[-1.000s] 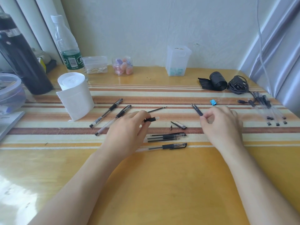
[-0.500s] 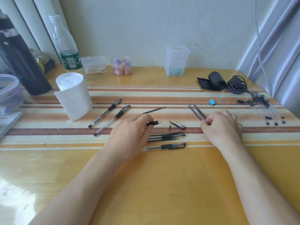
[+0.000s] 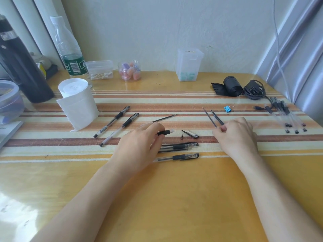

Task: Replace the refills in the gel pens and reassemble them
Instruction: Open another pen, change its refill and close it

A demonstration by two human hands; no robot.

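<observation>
Striped desk (image 3: 52, 137); my left hand (image 3: 139, 147) pinching pen barrel (image 3: 165, 132), my right hand (image 3: 236, 135) pinching refill (image 3: 217, 117) end; spare refill (image 3: 209, 117) just beside

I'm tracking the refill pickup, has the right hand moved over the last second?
Yes. The right hand has drawn back toward the person, away from the small blue binder clip, pinching the thin dark refills.

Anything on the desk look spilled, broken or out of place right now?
Nothing spilled or broken. The loose pen cap and small metal tip beside it are just disassembled parts. The left hand holds a pen barrel; the right hand pinches a refill.
</observation>
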